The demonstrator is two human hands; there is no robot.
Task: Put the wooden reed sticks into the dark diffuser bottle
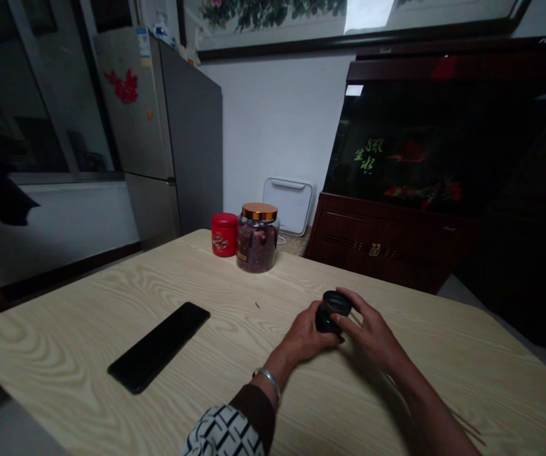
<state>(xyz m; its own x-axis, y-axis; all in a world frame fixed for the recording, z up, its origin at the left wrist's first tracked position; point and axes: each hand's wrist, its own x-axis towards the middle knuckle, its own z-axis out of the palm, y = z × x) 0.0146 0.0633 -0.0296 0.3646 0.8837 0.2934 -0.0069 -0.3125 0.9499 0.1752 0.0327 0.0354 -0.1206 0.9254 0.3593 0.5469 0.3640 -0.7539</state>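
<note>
On the pale wood-grain table [111, 329], both hands clasp 1 small black jar [332, 311] near the middle: left hand [307, 335] wrapped round its side, right hand [372, 332] gripping the rim. Left lies a black phone [159, 346]; at the far edge, a red tin [224, 234] beside a gold-lidded glass jar [257, 239]. Behind stand a grey fridge [168, 126] and dark fish tank [425, 152].

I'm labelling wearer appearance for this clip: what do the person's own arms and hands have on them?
The left hand is bare, with a thin silver metal bangle on the wrist and a dark brown cuff over a black-and-white patterned sleeve. The right hand and forearm are bare; no rings can be made out.
</note>
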